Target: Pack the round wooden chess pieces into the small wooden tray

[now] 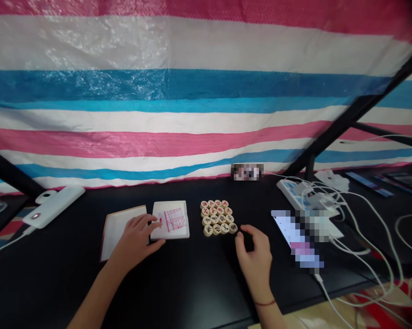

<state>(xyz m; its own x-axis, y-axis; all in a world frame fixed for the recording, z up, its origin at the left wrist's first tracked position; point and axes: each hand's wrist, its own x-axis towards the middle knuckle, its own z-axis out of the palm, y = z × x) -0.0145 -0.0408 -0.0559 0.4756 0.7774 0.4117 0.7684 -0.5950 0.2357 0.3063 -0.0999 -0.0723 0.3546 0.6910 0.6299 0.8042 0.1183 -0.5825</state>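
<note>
Several round xiangqi pieces [217, 218] stand in a tight square block on the black table, red characters in the far rows and dark ones in the near rows. My right hand [255, 251] rests at the block's near right corner, thumb and index finger curved and slightly apart beside the corner piece [232, 227]. Whether they touch it I cannot tell. On the left, my left hand [137, 237] lies with fingers spread over the left edge of a shallow white box part [181, 230] bearing a red grid drawing. Partly under that hand is another white tray-like piece [115, 228].
A white power bank [55, 208] with a cable lies at the left. To the right are a phone [295, 237], a power strip [290, 192] and tangled white cables [391, 246]. A striped sheet [192, 87] hangs behind the table, with black frame bars [356, 114] at the sides.
</note>
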